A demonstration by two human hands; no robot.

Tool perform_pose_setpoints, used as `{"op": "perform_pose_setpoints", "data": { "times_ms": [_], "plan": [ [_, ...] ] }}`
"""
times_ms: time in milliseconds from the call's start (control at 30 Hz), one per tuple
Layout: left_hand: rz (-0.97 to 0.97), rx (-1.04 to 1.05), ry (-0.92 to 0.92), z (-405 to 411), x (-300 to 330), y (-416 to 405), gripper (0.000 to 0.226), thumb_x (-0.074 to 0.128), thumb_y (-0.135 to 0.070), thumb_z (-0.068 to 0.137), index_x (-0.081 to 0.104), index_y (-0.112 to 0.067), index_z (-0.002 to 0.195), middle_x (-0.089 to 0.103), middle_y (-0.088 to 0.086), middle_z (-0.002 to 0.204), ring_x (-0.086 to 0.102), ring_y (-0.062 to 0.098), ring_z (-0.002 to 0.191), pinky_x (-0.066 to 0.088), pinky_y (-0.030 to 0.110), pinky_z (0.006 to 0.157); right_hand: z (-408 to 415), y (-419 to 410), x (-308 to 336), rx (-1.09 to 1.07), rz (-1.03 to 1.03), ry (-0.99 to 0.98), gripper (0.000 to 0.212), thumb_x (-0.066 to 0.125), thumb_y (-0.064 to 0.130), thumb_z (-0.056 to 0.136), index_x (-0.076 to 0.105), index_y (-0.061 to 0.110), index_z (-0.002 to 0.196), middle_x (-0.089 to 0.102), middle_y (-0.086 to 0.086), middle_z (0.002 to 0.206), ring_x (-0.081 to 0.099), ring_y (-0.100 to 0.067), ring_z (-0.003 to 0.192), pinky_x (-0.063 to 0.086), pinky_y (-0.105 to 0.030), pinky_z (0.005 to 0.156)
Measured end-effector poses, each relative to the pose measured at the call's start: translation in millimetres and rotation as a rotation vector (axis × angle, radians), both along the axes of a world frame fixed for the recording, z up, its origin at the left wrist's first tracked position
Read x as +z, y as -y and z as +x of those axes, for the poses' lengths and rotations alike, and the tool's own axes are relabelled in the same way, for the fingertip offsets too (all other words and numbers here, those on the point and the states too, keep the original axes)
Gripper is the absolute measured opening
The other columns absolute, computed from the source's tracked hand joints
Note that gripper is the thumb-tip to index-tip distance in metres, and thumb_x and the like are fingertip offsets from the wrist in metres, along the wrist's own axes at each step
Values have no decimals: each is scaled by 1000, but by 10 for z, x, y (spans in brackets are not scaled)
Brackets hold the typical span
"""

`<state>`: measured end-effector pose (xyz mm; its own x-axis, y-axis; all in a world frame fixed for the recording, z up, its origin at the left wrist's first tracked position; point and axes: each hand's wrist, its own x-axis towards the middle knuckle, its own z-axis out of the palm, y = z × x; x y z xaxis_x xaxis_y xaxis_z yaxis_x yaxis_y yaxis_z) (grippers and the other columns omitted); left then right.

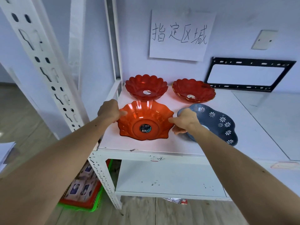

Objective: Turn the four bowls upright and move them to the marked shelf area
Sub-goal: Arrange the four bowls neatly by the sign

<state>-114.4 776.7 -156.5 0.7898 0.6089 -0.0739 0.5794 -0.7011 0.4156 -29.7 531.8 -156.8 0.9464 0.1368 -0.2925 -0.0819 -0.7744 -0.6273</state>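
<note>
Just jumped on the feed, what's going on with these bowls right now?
A person is gripping the orange wavy-rimmed bowl by opposite sides of its rim, left hand and right hand. It sits upright at the front of the white shelf, below the handwritten paper sign. Two red scalloped bowls stand upright behind it. The blue flowered bowl lies just right, partly under the right hand.

A black metal bracket [248, 75] leans against the wall beside a blank wall plate [264, 40].
</note>
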Motion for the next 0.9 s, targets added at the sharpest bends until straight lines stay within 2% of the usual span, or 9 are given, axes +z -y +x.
{"op": "perform_pose_setpoints", "data": {
  "times_ms": [67,133,233,367,467,600,733,900],
  "plan": [
    [-38,3,-41,-32,28,-19,38,73,-39,79,55,-8,67,61,5,54,61,17,45,50,25,58,23,-11,15,-12,-3,19,27,63,20,85,69,-2,71,66,-7,43,62,-16,37,62,-28,58],
    [-81,17,-75,-49,64,-24,30,76,-28,75,56,-8,68,65,6,53,66,18,46,56,26,61,33,-29,29,-9,-28,37,27,61,19,85,69,0,68,64,-4,38,57,-11,30,59,-25,54],
    [-64,35,-71,-57,82,-12,25,74,-14,74,52,-9,64,63,5,51,63,16,41,44,21,45,22,-55,47,5,-51,58,25,61,17,87,68,2,69,61,-1,35,55,-7,27,48,-18,44],
    [-9,40,-48,-44,51,9,30,72,-11,76,46,-10,62,57,5,52,57,16,39,36,22,41,19,-65,40,22,-68,70,26,61,18,89,71,2,70,62,0,37,57,-7,30,48,-18,45],
    [45,42,-48,-13,25,8,32,73,-12,76,45,-11,61,54,5,54,55,18,44,39,24,46,20,-66,33,23,-68,75,26,60,18,89,72,2,72,60,2,35,58,-7,31,51,-19,48],
    [98,18,-32,15,-11,10,32,72,-12,76,45,-11,59,50,5,58,59,27,66,45,29,60,16,-75,32,23,-67,76,25,60,19,90,69,4,72,57,3,31,56,-6,28,45,-18,44],
    [115,3,-29,28,-24,9,23,72,-14,77,53,-8,67,56,7,65,60,27,67,47,30,62,17,-76,32,29,-80,85,26,60,21,92,69,4,75,55,5,29,55,-6,26,42,-17,40],
    [148,-6,-41,49,-49,-13,32,72,-15,78,46,-12,60,51,4,59,60,27,65,46,29,61,13,-75,33,33,-88,99,25,61,22,92,71,3,78,55,5,29,57,-7,27,45,-18,42]
  ]
}}
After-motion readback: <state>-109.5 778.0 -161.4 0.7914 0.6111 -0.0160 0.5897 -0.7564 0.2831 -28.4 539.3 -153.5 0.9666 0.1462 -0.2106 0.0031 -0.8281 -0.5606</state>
